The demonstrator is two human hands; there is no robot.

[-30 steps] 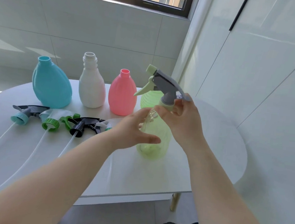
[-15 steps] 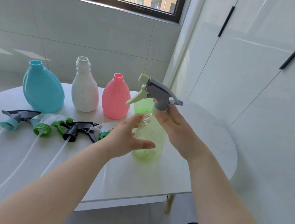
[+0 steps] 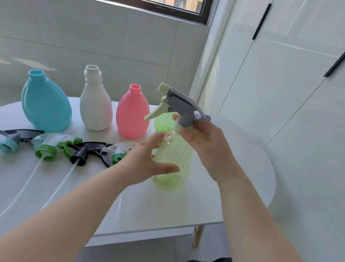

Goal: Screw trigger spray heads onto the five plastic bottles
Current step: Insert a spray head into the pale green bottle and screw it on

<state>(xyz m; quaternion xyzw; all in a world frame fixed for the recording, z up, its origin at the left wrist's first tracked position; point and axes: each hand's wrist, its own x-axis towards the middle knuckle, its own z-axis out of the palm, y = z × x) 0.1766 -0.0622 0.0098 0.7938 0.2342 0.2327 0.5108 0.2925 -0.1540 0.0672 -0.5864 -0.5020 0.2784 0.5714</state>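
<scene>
Round white table top, glossy, on a brass-coloured metal leg visible under the near edge. Behind it, wall of large pale grey glossy tiles, sunlit patches at left. Black-framed window above the tiles; tan building outside. White curtain hangs at the corner. Right side: white glossy cupboard doors with slim black bar handles. Grey tiled floor below. Bright daylight

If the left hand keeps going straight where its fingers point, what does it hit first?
Most likely the light green bottle: the left hand is open, fingers aimed at its side, apparently just short of touching.
</scene>
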